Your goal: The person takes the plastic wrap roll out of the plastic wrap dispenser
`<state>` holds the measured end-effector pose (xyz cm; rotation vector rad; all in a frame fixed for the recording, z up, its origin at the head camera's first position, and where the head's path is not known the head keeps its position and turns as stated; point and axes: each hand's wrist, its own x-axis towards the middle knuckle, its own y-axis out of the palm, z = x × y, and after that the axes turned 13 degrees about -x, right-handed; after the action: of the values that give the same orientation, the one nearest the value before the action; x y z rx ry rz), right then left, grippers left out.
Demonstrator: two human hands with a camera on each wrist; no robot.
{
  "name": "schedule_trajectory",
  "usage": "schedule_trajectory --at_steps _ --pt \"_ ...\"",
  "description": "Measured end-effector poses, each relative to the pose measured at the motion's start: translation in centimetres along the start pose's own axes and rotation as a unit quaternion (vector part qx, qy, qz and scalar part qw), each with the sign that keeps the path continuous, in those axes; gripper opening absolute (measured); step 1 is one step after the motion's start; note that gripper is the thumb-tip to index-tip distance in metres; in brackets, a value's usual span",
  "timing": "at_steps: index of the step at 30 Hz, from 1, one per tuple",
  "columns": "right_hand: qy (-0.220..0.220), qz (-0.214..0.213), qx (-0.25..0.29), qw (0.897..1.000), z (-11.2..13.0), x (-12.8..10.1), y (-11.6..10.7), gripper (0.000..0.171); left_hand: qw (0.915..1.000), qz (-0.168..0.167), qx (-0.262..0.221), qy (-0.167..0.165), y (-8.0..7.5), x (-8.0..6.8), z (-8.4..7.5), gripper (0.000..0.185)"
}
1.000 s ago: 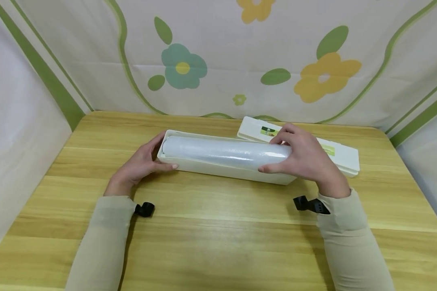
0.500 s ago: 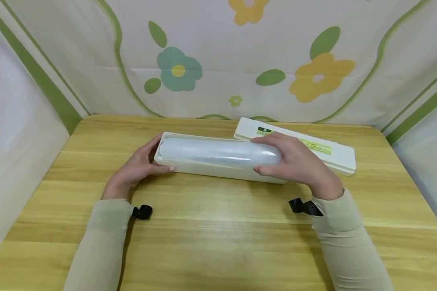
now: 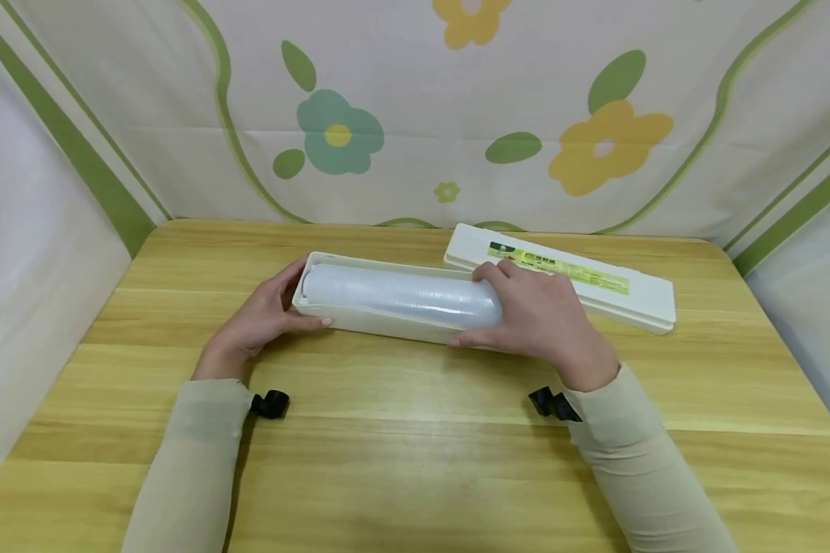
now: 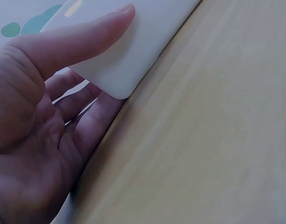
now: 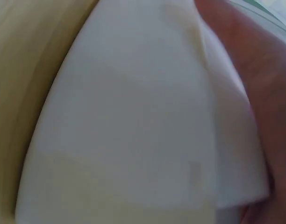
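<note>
Roll: a roll of clear film (image 3: 397,293) lies lengthwise inside the white tray (image 3: 373,322), a long open box. Its left end is visible at the left end of the tray; its right end is under the right hand.
Tray: it lies on the wooden surface (image 3: 415,453), near the middle, with its long side running from left to right and a little slanted. In the left wrist view its rounded corner (image 4: 117,81) sits on the wood.
Left hand: the left hand (image 3: 259,319) holds the left end of the tray. The thumb lies along the front wall and the fingers go around the end, so the grip is closed on the tray. In the left wrist view the thumb (image 4: 73,39) presses on the white wall and the other fingers are curled behind it.
Right hand: the right hand (image 3: 532,315) covers the right end of the roll and the tray. The fingers go over the top and the thumb is at the front wall. I cannot tell if this grip is closed on the roll or on the tray. The right wrist view is very close and blurred; it shows only a white surface and a part of the hand.
Lid: a white lid (image 3: 567,280) with a green and yellow label lies flat just behind the right hand, near the back right of the surface.
Sleeves: both arms wear beige sleeves (image 3: 194,461).
Background: a cloth with flowers (image 3: 415,115) hangs behind the surface.
</note>
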<state>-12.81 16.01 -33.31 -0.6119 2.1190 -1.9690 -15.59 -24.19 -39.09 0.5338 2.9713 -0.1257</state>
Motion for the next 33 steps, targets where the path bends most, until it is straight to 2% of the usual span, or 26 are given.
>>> schedule_trajectory --at_steps 4,8,15,22,28,33 --pt "0.004 0.022 -0.011 1.0 0.2 0.2 0.0 0.092 1.0 0.003 0.006 0.005 0.0 0.0 0.0 0.105" --pt "0.0 0.026 0.003 1.0 0.2 0.3 0.1 0.091 0.9999 0.003 0.009 0.006 0.0 -0.1 0.1 0.105" --pt "0.002 0.001 0.027 1.0 -0.3 0.4 0.8 0.096 0.9999 0.001 0.014 0.004 0.0 -0.1 0.1 0.108" --pt "0.015 -0.024 0.039 0.999 -0.5 0.4 1.2 0.091 0.9999 0.008 0.005 0.006 -0.1 0.0 0.1 0.107" --pt "0.013 -0.082 0.045 0.996 -0.7 0.3 1.3 0.087 0.9998 0.013 0.002 0.014 -0.2 0.0 0.2 0.104" --pt "0.001 -0.162 0.056 0.985 -1.1 0.1 1.3 0.081 0.9998 0.001 -0.009 0.02 -0.1 -0.1 0.4 0.094"
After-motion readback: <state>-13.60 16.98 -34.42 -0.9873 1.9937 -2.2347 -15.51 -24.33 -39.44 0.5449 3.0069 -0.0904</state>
